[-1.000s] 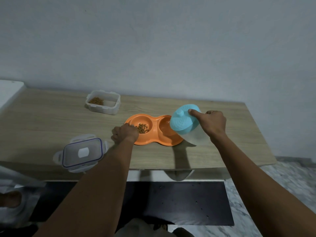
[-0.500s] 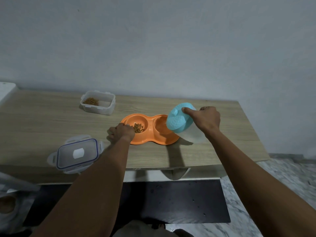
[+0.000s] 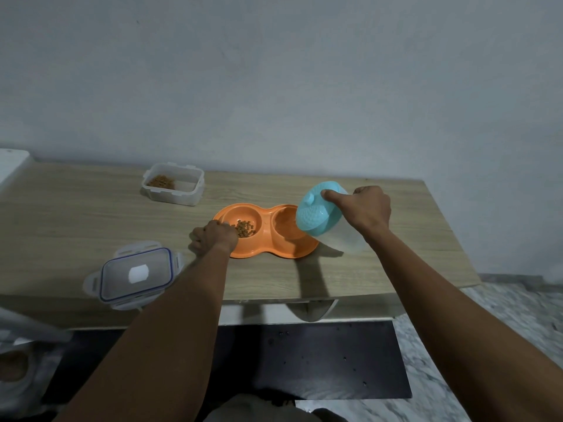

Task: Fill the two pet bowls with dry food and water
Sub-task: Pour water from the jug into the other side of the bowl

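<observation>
An orange double pet bowl (image 3: 268, 251) lies on the wooden table (image 3: 76, 214). Its left bowl holds brown dry food (image 3: 244, 228); the right bowl (image 3: 285, 223) looks orange inside, and I cannot tell if water is in it. My left hand (image 3: 213, 240) grips the left rim of the double bowl. My right hand (image 3: 362, 210) holds a clear jug with a light blue lid (image 3: 320, 213), tilted steeply toward the left, its lid over the right bowl. The index finger presses on the lid.
A clear open food container (image 3: 173, 184) with some dry food stands at the back, left of the bowls. Its lid (image 3: 135, 277) lies near the table's front edge on the left. A dark mat (image 3: 320, 360) covers the floor below.
The jug has stayed tilted over the right bowl, and my left hand has stayed at the bowl's rim. The small shifts in the picture come from my head moving.
</observation>
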The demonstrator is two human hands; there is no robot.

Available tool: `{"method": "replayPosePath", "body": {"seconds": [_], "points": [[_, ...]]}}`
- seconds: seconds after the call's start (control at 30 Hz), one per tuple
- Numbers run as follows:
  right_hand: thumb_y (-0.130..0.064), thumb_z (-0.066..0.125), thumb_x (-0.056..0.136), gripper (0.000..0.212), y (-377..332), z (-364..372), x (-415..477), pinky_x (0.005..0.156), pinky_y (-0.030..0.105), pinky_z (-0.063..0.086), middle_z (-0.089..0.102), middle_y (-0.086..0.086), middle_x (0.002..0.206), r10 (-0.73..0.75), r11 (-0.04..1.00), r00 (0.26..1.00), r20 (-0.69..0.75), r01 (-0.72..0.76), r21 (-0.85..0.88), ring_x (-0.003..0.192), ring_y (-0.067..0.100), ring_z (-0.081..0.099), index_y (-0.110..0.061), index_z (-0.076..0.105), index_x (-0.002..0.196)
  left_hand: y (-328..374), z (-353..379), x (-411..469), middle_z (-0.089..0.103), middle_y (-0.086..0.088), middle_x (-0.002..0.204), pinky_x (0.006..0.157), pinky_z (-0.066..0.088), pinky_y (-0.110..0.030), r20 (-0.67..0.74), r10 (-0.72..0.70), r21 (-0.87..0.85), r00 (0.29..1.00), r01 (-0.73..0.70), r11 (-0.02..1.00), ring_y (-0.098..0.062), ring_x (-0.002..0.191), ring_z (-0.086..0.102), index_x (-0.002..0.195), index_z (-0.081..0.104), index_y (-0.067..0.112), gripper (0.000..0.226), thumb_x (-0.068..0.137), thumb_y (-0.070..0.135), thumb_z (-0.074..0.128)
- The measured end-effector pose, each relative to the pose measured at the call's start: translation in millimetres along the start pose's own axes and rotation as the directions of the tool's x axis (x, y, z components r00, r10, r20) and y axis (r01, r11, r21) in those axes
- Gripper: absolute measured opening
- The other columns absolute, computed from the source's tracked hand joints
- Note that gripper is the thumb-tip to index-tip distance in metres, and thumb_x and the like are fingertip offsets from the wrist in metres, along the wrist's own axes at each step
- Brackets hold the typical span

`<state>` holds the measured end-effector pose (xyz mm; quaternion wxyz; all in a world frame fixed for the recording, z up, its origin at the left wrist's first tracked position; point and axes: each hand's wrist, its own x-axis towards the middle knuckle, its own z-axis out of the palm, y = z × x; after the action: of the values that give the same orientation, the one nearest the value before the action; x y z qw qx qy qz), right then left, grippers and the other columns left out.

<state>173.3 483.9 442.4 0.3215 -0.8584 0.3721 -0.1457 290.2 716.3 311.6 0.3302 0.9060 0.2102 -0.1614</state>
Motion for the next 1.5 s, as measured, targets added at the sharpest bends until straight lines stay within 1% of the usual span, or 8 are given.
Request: {"method": "replayPosePath", "body": {"seconds": [0.2,0.5,0.7,0.83,1.03,1.17,1.33,1.5], "points": [[-0.065,0.077,0.068,0.058,-3,-4,-1,0.070,0.041,0.047,0.058,0.000,0.063,-0.011,1.000,1.000,-0.001,0.011,-0.026,0.074,0.024,0.063,-0.009,0.063,0.064,0,1,-1,0.030,-0.015,0.145,0.112,0.031,-0.049,-0.003,-0.010,-0.028,1.000,0.010,1.000,-0.039,0.126,0.035,0.133,0.055,0.021,0.043,0.098,0.041,0.039],[-0.058,0.081,0.071,0.067,-4,-9,-3,0.090,0.050,0.054,0.057,0.003,0.077,0.006,0.998,1.000,-0.023,-0.005,0.057,0.082,0.024,0.059,0.005,0.071,0.091,1,-1,-2,0.028,-0.015,0.147,0.112,0.031,-0.049,0.007,-0.019,-0.049,1.000,0.019,0.999,-0.040,0.128,0.033,0.135,0.054,0.023,0.043,0.098,0.041,0.040],[-0.065,0.079,0.064,0.062,4,-7,1,0.069,0.045,0.049,0.054,0.002,0.061,0.050,0.993,0.999,-0.021,-0.047,0.112,0.069,0.025,0.060,-0.004,0.065,0.064,0,0,-3,0.029,-0.016,0.146,0.111,0.032,-0.050,-0.003,-0.012,-0.035,1.000,0.012,0.999,-0.040,0.127,0.034,0.135,0.053,0.022,0.044,0.099,0.041,0.038],[-0.067,0.078,0.059,0.060,10,-6,6,0.069,0.046,0.051,0.054,0.001,0.058,0.110,0.974,0.993,-0.048,-0.099,0.202,0.068,0.023,0.057,-0.010,0.058,0.056,1,0,-3,0.030,-0.016,0.145,0.111,0.032,-0.050,-0.006,-0.010,-0.033,1.000,0.010,0.999,-0.040,0.127,0.035,0.136,0.052,0.023,0.044,0.099,0.041,0.038],[-0.059,0.083,0.061,0.060,12,-7,15,0.061,0.038,0.038,0.047,0.003,0.062,0.146,0.924,0.988,-0.039,-0.122,0.363,0.062,0.019,0.046,-0.009,0.049,0.058,2,-1,-5,0.031,-0.017,0.145,0.112,0.031,-0.050,0.001,-0.004,-0.014,1.000,0.004,1.000,-0.041,0.127,0.036,0.137,0.051,0.022,0.045,0.098,0.042,0.038],[-0.054,0.086,0.059,0.062,16,-3,29,0.058,0.035,0.029,0.035,0.001,0.062,0.181,0.816,0.983,0.027,-0.166,0.553,0.060,0.017,0.032,-0.018,0.037,0.057,1,-4,-2,0.032,-0.018,0.146,0.113,0.030,-0.049,0.017,0.017,0.003,1.000,-0.017,1.000,-0.042,0.129,0.037,0.140,0.049,0.024,0.047,0.097,0.042,0.039],[-0.048,0.088,0.064,0.067,1,22,53,0.059,0.033,0.026,0.027,-0.005,0.056,0.174,0.698,0.980,0.098,-0.193,0.690,0.059,0.016,0.027,-0.021,0.028,0.053,3,-5,0,0.034,-0.020,0.144,0.112,0.032,-0.049,0.031,0.019,-0.012,0.999,-0.018,1.000,-0.044,0.127,0.039,0.140,0.049,0.024,0.047,0.098,0.043,0.041],[-0.049,0.088,0.066,0.061,-20,69,80,0.058,0.034,0.031,0.035,-0.002,0.058,0.157,0.664,0.974,0.165,-0.228,0.712,0.060,0.015,0.033,-0.018,0.037,0.055,-3,0,2,0.044,-0.023,0.140,0.110,0.037,-0.047,-0.015,0.052,-0.007,0.999,-0.052,0.999,-0.042,0.124,0.047,0.138,0.054,0.018,0.047,0.098,0.040,0.043]]}}
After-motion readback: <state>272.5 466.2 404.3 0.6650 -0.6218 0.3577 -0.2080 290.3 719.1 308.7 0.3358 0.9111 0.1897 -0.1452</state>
